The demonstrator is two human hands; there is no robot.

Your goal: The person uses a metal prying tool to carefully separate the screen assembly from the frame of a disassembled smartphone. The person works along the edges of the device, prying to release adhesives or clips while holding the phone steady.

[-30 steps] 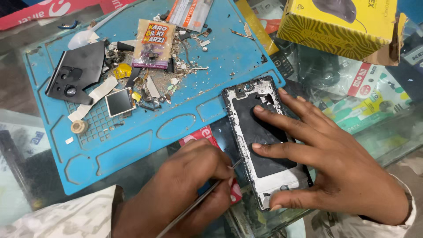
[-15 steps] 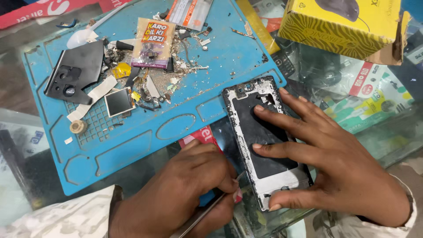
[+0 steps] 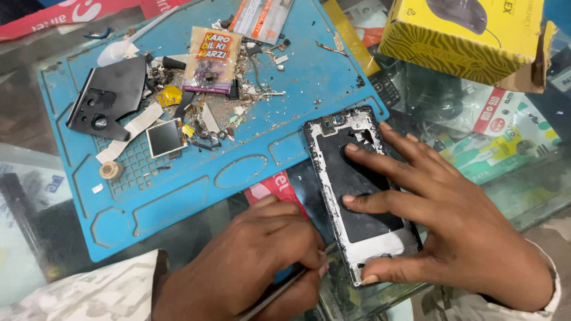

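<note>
Item: opened black phone frame with bare grey metal edge [image 3: 357, 196], pinned flat under spread right hand [image 3: 458, 238]. Left hand [image 3: 262, 255], fist closed around thin metal pry tool [image 3: 279, 291], has drawn nearer the frame's lower left edge since a second ago; the tool tip now meets that edge, suggesting prying under way.

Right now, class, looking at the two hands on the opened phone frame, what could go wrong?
1. The left hand pushes a thin metal tool at the edge of the phone frame; a slip could bring the tip against the right hand pressing the frame flat.
2. The frame lies partly off the blue repair mat on the glass counter, so it may slide.
3. Loose small parts on the mat could scatter if bumped.
</note>
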